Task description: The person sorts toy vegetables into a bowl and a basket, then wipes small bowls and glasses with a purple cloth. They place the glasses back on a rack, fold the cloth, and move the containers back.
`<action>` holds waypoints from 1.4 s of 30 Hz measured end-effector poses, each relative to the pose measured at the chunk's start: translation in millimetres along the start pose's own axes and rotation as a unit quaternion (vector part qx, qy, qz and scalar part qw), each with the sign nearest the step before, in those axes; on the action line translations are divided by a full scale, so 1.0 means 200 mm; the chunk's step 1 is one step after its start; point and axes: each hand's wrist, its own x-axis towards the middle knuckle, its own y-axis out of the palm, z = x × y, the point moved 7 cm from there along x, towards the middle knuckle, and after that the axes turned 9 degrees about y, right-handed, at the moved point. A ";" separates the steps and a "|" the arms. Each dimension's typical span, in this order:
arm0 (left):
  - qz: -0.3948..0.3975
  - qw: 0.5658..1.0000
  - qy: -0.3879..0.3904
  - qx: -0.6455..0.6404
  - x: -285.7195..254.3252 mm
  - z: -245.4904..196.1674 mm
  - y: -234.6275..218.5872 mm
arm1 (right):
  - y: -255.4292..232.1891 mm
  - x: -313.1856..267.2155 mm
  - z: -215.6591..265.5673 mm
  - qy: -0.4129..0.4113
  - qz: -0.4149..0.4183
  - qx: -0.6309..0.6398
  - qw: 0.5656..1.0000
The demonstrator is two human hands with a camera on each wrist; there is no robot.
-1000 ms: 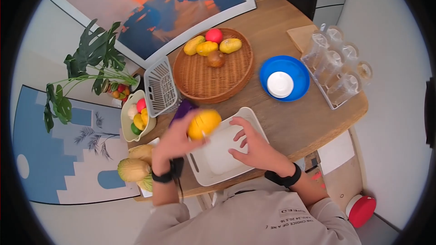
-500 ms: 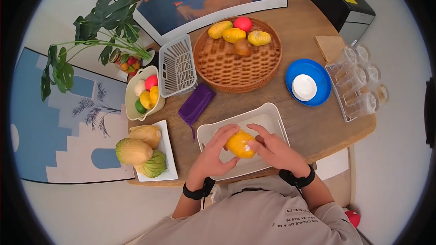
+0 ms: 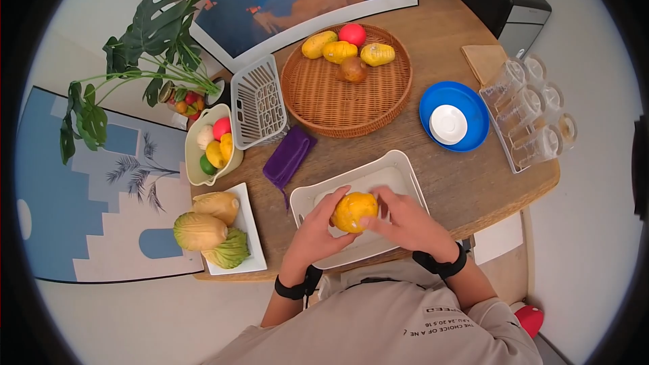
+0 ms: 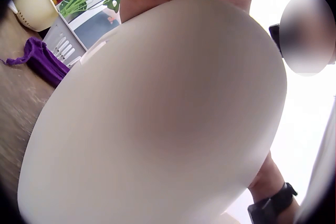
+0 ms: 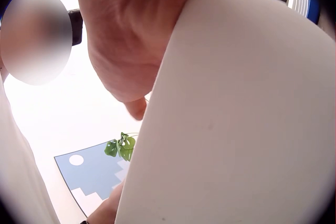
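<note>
Fruit (image 3: 354, 212) between left hand (image 3: 316, 233) and right hand (image 3: 412, 224), long axis roughly crosswise

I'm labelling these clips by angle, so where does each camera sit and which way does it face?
Head: on the person's head, facing forward and down; left hand and right hand hold a yellow fruit over the white tray.
Left wrist: on that wrist, facing the tray; the hand's base and the other arm's wristband show.
Right wrist: on that wrist, facing the tray; its palm shows.
Shared: head and left wrist views both show the purple pouch.
</note>
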 end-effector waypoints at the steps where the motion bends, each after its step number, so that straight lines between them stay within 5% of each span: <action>1: 0.002 1.000 -0.005 -0.001 0.00 0.00 0.00 | -0.02 -0.02 0.09 -0.105 -0.102 0.020 0.989; 4: 0.008 1.000 -0.008 -0.003 0.00 0.00 0.01 | -0.03 -0.07 0.14 -0.276 -0.167 -0.002 0.947; 6: 0.007 1.000 0.007 0.001 0.01 -0.02 0.00 | -0.01 -0.05 0.11 -0.212 -0.102 -0.018 0.972; 8: 0.013 1.000 0.025 0.005 0.02 -0.03 0.00 | 0.01 -0.07 0.05 -0.012 -0.006 -0.010 1.000; 12: -0.035 0.994 0.089 0.059 0.00 -0.04 -0.05 | -0.04 -0.06 -0.02 0.058 -0.011 0.108 0.992; 13: -0.115 0.991 0.053 -0.050 -0.02 0.05 -0.11 | -0.05 -0.07 0.00 0.057 -0.005 0.131 0.990; 15: -0.264 0.926 -0.013 -0.268 -0.09 0.27 -0.25 | -0.05 -0.08 0.02 0.044 0.003 0.144 0.989; 17: -0.404 0.854 0.036 -0.327 -0.05 0.31 -0.52 | -0.03 -0.08 0.03 0.017 0.007 0.124 0.992; 19: -0.540 0.746 -0.060 -0.385 -0.12 0.56 -0.76 | -0.02 -0.07 0.01 0.016 0.014 0.118 0.993; 22: -0.563 0.712 -0.163 -0.386 -0.21 0.78 -0.91 | -0.01 -0.07 0.01 0.013 0.018 0.123 0.992; 26: -0.437 0.809 -0.224 -0.323 -0.18 0.81 -0.87 | -0.01 -0.07 -0.01 -0.001 0.002 0.128 0.992; 29: -0.239 0.926 -0.219 -0.191 0.06 0.50 -0.72 | 0.00 -0.06 -0.02 -0.035 -0.005 0.127 0.991; 32: -0.062 0.984 -0.153 -0.071 0.35 0.30 -0.59 | -0.01 -0.06 0.01 -0.051 0.009 0.117 0.992; 35: -0.008 0.997 -0.082 -0.004 0.65 0.23 -0.52 | -0.01 -0.06 0.01 -0.065 0.019 0.132 0.989; 38: 0.003 0.973 -0.016 0.231 1.01 0.26 -0.48 | -0.01 -0.06 -0.01 -0.088 0.009 0.125 0.988; 42: 0.045 0.918 0.114 0.376 1.49 0.68 -0.38 | -0.03 -0.08 0.01 -0.103 -0.015 0.129 0.986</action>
